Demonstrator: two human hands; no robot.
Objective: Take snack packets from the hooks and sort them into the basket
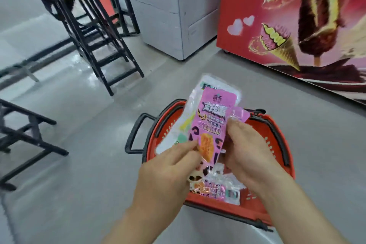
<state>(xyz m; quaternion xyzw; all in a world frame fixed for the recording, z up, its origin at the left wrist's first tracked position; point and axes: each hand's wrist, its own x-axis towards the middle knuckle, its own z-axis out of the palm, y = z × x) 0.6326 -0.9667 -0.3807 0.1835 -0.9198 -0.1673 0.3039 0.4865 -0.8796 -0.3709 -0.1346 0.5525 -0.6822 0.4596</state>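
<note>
Nearest, the left hand (pixel 168 166) and the right hand (pixel 247 154) reach over a red basket (pixel 277 144) that stands on the grey floor (pixel 89 164). The left fingers (pixel 192 145) pinch the lower left edge of a pink snack packet (pixel 210 123), held upright above the basket. The right fingers (pixel 235 127) curl round its right edge, where a smaller pink tab (pixel 240 114) sticks up. A pale packet (pixel 176 130) lies fanned behind the pink one. More packets (pixel 215 188) lie inside the basket at its near end. The basket's black handle (pixel 134 132) hangs out to the left. Farther left stand black stools (pixel 83 12) with a round padded seat. At the far middle is a grey cabinet (pixel 168 16), and to the far right a red freezer (pixel 297 16) with ice-cream pictures.
</note>
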